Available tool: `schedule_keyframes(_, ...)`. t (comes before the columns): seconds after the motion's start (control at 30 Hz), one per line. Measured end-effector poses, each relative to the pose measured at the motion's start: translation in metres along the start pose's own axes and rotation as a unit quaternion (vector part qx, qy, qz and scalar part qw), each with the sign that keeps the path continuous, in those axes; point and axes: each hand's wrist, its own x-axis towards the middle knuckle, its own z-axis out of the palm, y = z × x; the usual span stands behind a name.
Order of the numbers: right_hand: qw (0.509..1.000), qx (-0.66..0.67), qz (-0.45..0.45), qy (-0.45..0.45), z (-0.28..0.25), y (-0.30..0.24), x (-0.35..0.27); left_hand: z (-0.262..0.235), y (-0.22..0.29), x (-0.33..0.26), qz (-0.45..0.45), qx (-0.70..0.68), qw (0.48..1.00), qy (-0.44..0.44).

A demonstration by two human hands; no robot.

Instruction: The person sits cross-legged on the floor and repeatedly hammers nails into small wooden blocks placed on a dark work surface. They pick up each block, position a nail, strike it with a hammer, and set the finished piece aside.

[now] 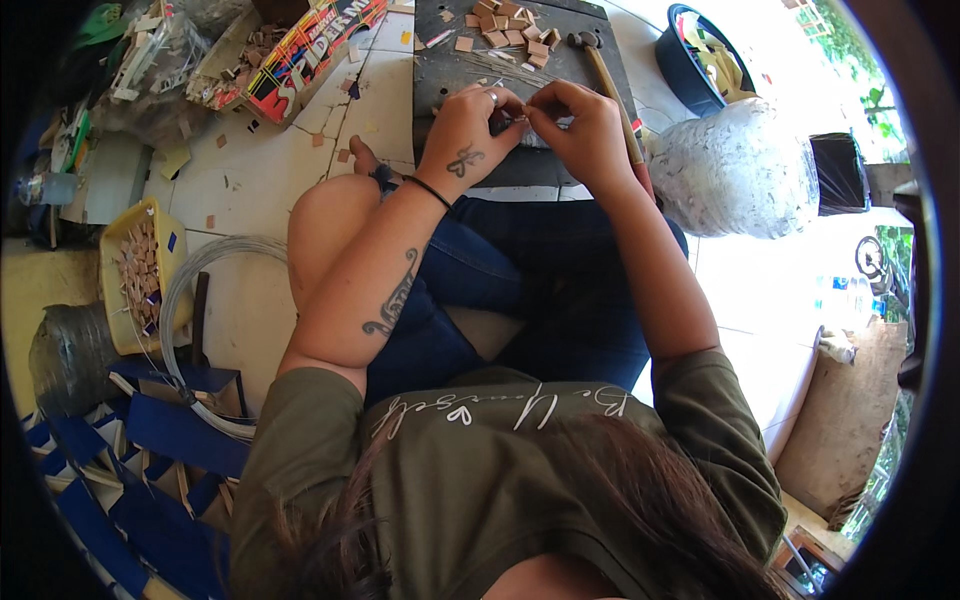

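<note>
One small item [525, 112], too tiny to make out, sits between the fingertips of both hands, above a dark board [434, 75]. The left hand [472, 115] has its back turned up, fingers curled and pinched on the item; the right hand [583, 122] faces it, thumb and forefinger closed at the same spot. Both forearms reach forward over the folded legs [560, 260]. Beyond the hands, thin wires [505, 68] and a heap of wood pieces [513, 28] lie on the board, a hammer [605, 82] along its right side. Further left, a printed cardboard box [310, 72] holds wood scraps [258, 48], and a yellow basin [172, 270] holds many small wood blocks [138, 272] beside a wire coil [225, 246]. To the right, a dark blue tub [678, 72] contains yellowish scraps [718, 66].
</note>
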Motion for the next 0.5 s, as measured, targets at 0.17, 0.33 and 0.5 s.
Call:
schedule_keyframes(0.17, 1.000, -0.002, 0.001, -0.017, -0.009, 0.007, 0.000, 0.001, 0.001, 0.000, 0.014, -0.015, 1.000, 0.003)
schedule_keyframes(0.33, 0.916, -0.379, 0.117, 0.065, -0.044, 0.039, -0.026, 0.002, 0.000, 0.002, 0.064, 0.006, 0.998, 0.007)
schedule_keyframes(0.5, 0.913, -0.373, 0.165, -0.003, -0.048, 0.072, -0.046, 0.004, -0.002, 0.002, 0.083, 0.006, 0.996, 0.009)
